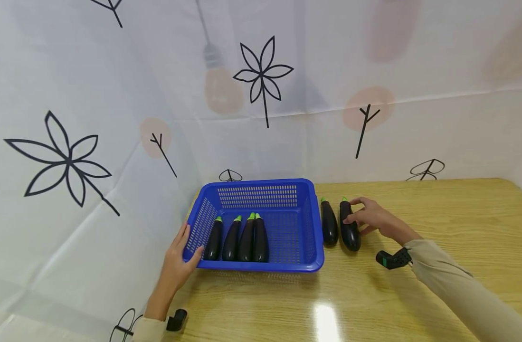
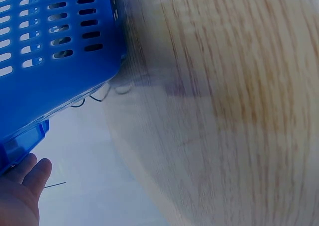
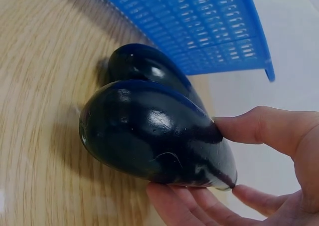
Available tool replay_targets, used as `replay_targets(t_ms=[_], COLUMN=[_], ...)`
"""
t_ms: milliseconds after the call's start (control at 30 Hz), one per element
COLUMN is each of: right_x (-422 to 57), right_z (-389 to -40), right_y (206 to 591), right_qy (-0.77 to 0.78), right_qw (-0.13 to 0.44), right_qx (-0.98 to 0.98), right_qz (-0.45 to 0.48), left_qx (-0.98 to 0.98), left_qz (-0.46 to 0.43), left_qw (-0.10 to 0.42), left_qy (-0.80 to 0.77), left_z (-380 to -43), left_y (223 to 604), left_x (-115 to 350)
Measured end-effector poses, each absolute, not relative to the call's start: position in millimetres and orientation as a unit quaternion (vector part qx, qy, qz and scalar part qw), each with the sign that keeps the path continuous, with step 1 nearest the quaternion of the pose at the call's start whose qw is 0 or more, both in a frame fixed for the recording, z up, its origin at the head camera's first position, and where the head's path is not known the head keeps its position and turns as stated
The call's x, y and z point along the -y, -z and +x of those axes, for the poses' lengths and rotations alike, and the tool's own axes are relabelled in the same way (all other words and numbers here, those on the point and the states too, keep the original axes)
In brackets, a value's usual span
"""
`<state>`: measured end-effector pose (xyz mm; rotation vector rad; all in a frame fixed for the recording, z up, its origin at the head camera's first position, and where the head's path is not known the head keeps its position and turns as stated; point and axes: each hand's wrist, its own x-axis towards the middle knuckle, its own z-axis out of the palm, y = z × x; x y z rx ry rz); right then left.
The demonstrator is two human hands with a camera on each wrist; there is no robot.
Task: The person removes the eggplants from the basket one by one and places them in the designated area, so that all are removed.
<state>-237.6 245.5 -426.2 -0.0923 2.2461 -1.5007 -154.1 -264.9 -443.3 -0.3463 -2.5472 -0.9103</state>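
My right hand (image 1: 372,216) holds a dark, glossy eggplant (image 1: 349,232) with the thumb on one side and fingers on the other. In the right wrist view this eggplant (image 3: 154,133) fills the middle, its rounded end towards the camera. A second eggplant (image 1: 329,225) lies just to its left, beside the blue basket (image 1: 261,267). At the basket's near left corner, my left hand (image 1: 177,261) holds the rim, thumb over the front edge and fingers along the left side. Several eggplants (image 1: 231,242) with green stem ends lie side by side in the basket's left half.
The basket stands on a wood-grain table (image 1: 449,213), close to its left end. A pale cloth backdrop (image 1: 312,137) with printed leaves hangs behind and to the left. Small black devices (image 1: 393,259) are worn at both wrists.
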Motion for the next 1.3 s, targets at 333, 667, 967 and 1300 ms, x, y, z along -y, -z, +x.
replay_targets(t_ms=[333,667,967,1300], right_x=[-245.2,-242.5,-239.6,-242.3], right_z=[-241.2,-244.1,-242.6,-241.6], right_y=[435.3,437.6,435.9,430.7], right_qy=[0.538,0.538,0.529,0.515], right_qw=[0.218,0.215,0.208,0.199], right_qx=[-0.814,-0.815,-0.822,-0.834], right_qz=[-0.015,-0.006,0.0,-0.012], left_qx=[0.915,0.916,0.915,0.914], left_qz=[-0.125,-0.123,-0.122,-0.128], left_qw=[0.202,0.199,0.202,0.207], left_qy=[0.327,0.327,0.327,0.324], left_z=[-152.9,-152.2,-152.5,-153.8], left_y=[442.1,441.4,442.0,443.1], left_x=[264.1,263.4,263.6,264.8])
